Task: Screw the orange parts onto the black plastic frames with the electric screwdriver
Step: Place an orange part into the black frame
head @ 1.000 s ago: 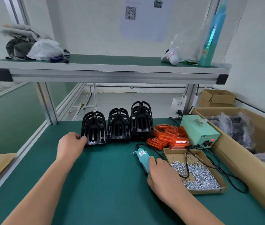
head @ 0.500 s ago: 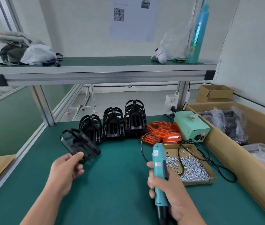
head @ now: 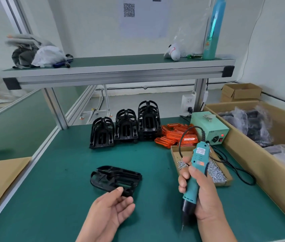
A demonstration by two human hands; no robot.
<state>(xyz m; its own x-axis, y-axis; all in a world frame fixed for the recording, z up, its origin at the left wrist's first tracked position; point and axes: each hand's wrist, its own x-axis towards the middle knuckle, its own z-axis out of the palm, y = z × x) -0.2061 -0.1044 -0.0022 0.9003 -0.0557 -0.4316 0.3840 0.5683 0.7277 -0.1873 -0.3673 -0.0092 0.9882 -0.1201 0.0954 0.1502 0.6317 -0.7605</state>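
Hands both busy: left hand (head: 110, 209) pinched a black frame (head: 116, 178), right hand (head: 203, 194) gripped the screwdriver (head: 195, 173).
I saw its tip pointing down.

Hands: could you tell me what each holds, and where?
The right hand grips the electric screwdriver mid-body; the left hand pinches the near edge of the black frame.

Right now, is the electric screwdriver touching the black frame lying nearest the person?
Apart. The head view shows a strip of bare green mat between the electric screwdriver, gripped by the right hand, and the black frame.
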